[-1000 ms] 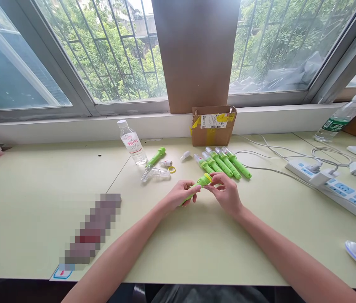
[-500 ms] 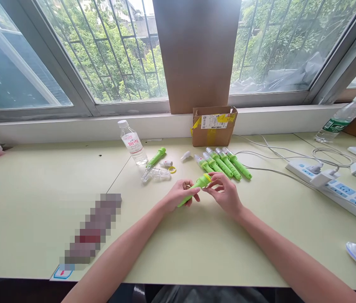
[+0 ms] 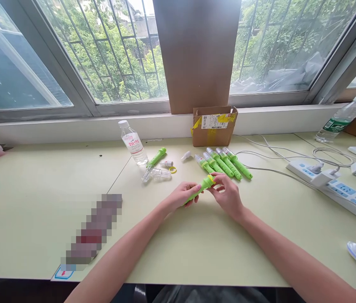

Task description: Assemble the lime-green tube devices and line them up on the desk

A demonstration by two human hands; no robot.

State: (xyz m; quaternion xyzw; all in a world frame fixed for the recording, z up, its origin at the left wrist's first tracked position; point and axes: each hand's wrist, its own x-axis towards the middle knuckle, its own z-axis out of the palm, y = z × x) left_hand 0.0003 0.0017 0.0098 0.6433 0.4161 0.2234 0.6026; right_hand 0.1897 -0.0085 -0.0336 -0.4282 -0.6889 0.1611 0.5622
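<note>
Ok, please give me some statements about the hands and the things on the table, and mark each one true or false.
1. Both hands, left hand and right hand, hold one green tube. True.
2. The cardboard box stands on the floor. False: it stands on the table, by the window ledge.
3. A row of green tubes lies behind the hands. True.
4. The water bottle near the middle lies flat. False: it stands upright.

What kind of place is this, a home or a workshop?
Probably an informal small-assembly bench by a window: a row of matching green tubes, a cardboard box and a power strip on a plain table.
</note>
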